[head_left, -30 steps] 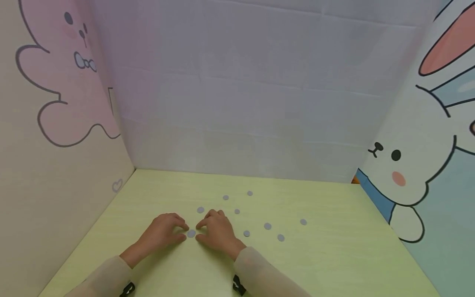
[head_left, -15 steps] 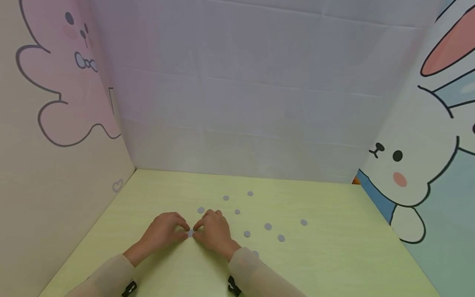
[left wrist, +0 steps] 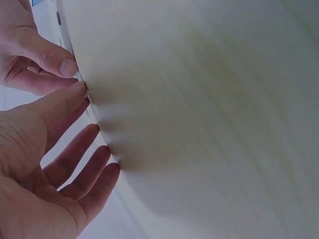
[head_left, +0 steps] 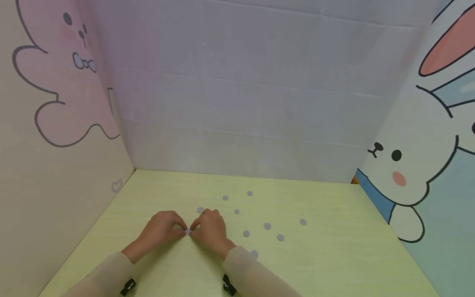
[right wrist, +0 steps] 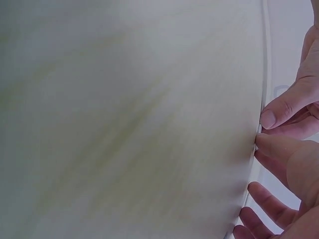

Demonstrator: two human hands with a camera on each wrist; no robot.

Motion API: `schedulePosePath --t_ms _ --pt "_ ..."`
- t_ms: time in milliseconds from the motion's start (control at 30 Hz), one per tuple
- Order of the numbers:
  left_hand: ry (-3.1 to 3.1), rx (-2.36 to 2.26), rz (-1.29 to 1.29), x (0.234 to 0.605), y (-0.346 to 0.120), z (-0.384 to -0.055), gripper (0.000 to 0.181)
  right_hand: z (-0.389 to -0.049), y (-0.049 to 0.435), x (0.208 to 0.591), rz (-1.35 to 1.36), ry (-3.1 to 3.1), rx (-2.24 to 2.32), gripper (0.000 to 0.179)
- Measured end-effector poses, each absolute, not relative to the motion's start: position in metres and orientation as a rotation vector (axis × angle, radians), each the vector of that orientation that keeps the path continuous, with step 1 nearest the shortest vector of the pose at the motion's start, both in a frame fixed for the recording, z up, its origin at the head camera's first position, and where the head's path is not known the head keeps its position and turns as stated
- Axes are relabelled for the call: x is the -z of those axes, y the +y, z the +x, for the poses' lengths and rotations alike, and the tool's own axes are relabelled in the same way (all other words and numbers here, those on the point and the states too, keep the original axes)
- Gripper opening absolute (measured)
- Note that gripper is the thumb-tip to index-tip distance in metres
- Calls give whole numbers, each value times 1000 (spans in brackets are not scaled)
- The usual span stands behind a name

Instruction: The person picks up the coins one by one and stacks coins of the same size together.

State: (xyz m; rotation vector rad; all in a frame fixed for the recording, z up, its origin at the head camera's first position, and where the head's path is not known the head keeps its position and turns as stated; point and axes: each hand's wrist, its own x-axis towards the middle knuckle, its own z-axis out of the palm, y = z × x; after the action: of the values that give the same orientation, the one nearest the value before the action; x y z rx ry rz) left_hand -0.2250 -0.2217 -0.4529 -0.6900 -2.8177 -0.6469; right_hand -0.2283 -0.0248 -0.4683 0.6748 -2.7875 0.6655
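Note:
A small flat grey disc (head_left: 188,232) lies on the pale yellow-green table (head_left: 315,264), mostly covered by fingertips in the head view. From its left side my left hand (head_left: 160,227) pinches its edge between thumb and index finger. My right hand (head_left: 210,229) pinches the opposite edge in the same way, so the two hands nearly meet. In the left wrist view, the other fingers (left wrist: 82,191) of the left hand are spread, with their tips at the table surface. Both wrist views look along the table edge-on, and the disc barely shows there.
More grey discs lie scattered: one (head_left: 200,210) just behind the hands, one (head_left: 225,198) farther back, one (head_left: 267,226) to the right and one (head_left: 254,254) beside the right sleeve. A white back wall (head_left: 241,103) and cartoon-printed side walls enclose the table.
Both hands have closed in on the disc from either side, the right hand moving left. The disc has shifted slightly left between the fingertips. Another disc has come into view beside the right sleeve.

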Motion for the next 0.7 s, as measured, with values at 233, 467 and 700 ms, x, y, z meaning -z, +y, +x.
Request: schedulePosePath --t_ms 233,467,700 --pt "-2843 667 -684 455 -232 -231 12 -229 -34 467 623 -2797 -666 6" --pt "-2847 671 -682 453 -238 -231 13 -229 -43 466 572 -2818 -652 9" --pt "-2826 673 -731 451 -243 -231 10 -227 -48 464 544 -2827 -632 9"
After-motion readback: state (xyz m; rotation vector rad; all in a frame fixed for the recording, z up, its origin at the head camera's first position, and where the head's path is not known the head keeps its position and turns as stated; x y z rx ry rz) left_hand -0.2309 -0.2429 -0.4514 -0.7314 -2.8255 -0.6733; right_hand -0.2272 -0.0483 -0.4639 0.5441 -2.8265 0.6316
